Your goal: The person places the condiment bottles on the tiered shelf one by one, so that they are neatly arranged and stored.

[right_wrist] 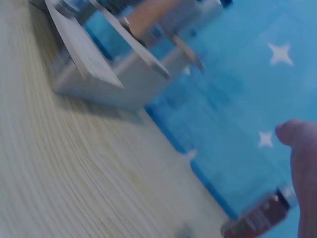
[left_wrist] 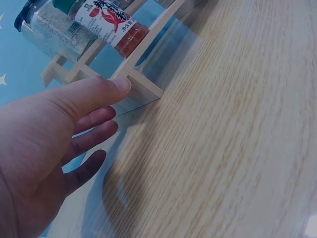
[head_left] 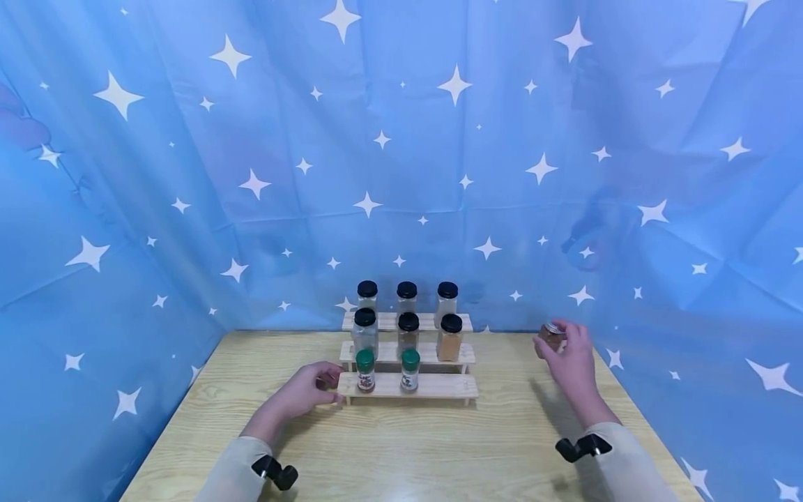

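Note:
My left hand is at the left end of a three-step wooden rack. In the left wrist view its thumb touches the lowest shelf's end, the other fingers loosely bent below. At the back right, my right hand reaches around a small jar of reddish-brown contents. In the blurred right wrist view this jar stands upright near the curtain, apart from the visible thumb; the other fingers are hidden. Two green-capped spice bottles stand on the lowest shelf.
Black-capped jars fill the middle and top shelves, among them an orange-brown one. The rack stands on a wood-grain table. A blue star-patterned curtain hangs behind and along both sides.

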Available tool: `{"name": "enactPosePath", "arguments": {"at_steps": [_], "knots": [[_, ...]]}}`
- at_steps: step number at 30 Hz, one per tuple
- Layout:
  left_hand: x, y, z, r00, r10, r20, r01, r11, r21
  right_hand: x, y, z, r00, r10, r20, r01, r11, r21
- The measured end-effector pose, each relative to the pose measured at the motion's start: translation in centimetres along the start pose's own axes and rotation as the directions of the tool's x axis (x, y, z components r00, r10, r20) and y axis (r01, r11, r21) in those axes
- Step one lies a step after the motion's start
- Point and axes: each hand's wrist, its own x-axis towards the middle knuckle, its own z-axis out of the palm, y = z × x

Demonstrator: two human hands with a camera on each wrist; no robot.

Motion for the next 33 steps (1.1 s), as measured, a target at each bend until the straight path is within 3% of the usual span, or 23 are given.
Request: {"name": "enactPosePath", "arguments": {"at_steps": [8,18,33], "knots": [[0.3,-0.6,-0.2,1.000,0.003,0.005,-0.003,1.000,0.006,1.0,2.6,-0.2,0.996,0.088,0.002,-0.088,0.996,0.005],[0.1,-0.2,-0.1,1.000,-0.007,-0.007,0.007,1.000,0.016,2.0,4.7,0.6,0.987,0.129,0.100,-0.132,0.991,0.024],[0.2,-0.3,0.1,1.000,0.001,-0.001,-0.001,1.000,0.006,2.9,6.0,0.8,0.971,0.081,0.224,-0.093,0.995,0.041]]}}
